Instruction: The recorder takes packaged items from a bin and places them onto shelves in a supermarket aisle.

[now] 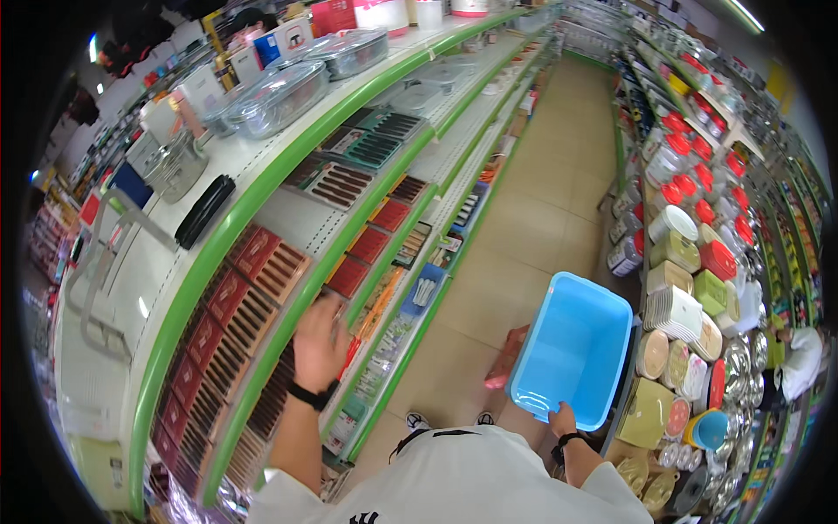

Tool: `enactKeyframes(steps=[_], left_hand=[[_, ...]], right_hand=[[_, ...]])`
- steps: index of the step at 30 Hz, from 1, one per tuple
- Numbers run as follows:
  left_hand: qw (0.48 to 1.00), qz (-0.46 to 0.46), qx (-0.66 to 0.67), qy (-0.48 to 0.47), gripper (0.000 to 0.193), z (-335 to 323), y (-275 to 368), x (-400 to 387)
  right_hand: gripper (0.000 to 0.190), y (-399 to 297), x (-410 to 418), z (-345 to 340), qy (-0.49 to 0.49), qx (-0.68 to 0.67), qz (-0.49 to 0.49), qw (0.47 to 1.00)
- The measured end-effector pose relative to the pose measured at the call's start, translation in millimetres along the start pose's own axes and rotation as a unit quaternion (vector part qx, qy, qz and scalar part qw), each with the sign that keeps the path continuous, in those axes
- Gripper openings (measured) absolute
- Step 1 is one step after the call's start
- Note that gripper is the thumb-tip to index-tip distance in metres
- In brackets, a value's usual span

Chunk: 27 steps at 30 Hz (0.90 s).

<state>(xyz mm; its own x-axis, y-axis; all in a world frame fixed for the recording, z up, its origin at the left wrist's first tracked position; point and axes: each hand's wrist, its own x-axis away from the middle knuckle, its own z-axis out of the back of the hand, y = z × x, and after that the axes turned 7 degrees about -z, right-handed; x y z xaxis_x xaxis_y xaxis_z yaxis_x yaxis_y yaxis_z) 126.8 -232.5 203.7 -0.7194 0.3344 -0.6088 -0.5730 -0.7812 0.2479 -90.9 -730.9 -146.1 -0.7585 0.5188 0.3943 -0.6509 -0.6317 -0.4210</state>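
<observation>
My right hand (562, 420) grips the near rim of a blue rectangular plastic basin (568, 350), thumb over the edge. The basin is tilted, and only its bare blue inner walls and floor show. My left hand (319, 342), blurred, is raised at the shelf unit on the left, at a green shelf edge (252, 399). Its fingers are beside dark red boxes (347, 276); whether they touch or hold anything is unclear. Rows of boxed dark-handled cutlery (229, 331) lie on the shelf left of this hand.
Clear lidded containers (278, 98) and a black case (205, 211) stand on the top shelf. The tiled aisle (537, 170) runs ahead. Right of the basin are stacked plates (673, 313) and red-lidded jars (668, 160). Another person (800, 363) is at far right.
</observation>
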Motion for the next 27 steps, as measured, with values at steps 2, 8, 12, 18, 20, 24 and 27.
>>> enactKeyframes(steps=[2, 8, 12, 18, 20, 24, 27], left_hand=[[0.996, 0.011, -0.078, 0.036, 0.036, 9, -3, -21], [0.931, 0.106, -0.348, 0.026, 0.048, -6, -72, -31], [0.889, 0.159, -0.427, -0.046, 0.057, -21, -93, -19], [0.883, 0.199, -0.423, -0.045, 0.057, -30, -84, -23], [0.882, 0.191, -0.428, -0.040, 0.056, -30, -87, -22], [0.879, 0.195, -0.434, -0.035, 0.056, -31, -89, -24], [0.876, 0.204, -0.434, -0.040, 0.056, -31, -90, -23]], right_hand=[[0.047, 18, -3, 6, 0.003, 0.072, -0.017, 0.997], [0.041, 60, -5, 32, -0.064, 0.129, -0.052, 0.988], [0.041, 70, -6, 41, -0.054, 0.152, -0.020, 0.987], [0.047, 87, -11, 36, -0.068, 0.149, -0.014, 0.986], [0.051, 87, -18, 40, -0.095, 0.158, -0.015, 0.983], [0.054, 83, -22, 47, -0.145, 0.179, -0.004, 0.973], [0.056, 74, -21, 55, -0.155, 0.191, 0.008, 0.969]])
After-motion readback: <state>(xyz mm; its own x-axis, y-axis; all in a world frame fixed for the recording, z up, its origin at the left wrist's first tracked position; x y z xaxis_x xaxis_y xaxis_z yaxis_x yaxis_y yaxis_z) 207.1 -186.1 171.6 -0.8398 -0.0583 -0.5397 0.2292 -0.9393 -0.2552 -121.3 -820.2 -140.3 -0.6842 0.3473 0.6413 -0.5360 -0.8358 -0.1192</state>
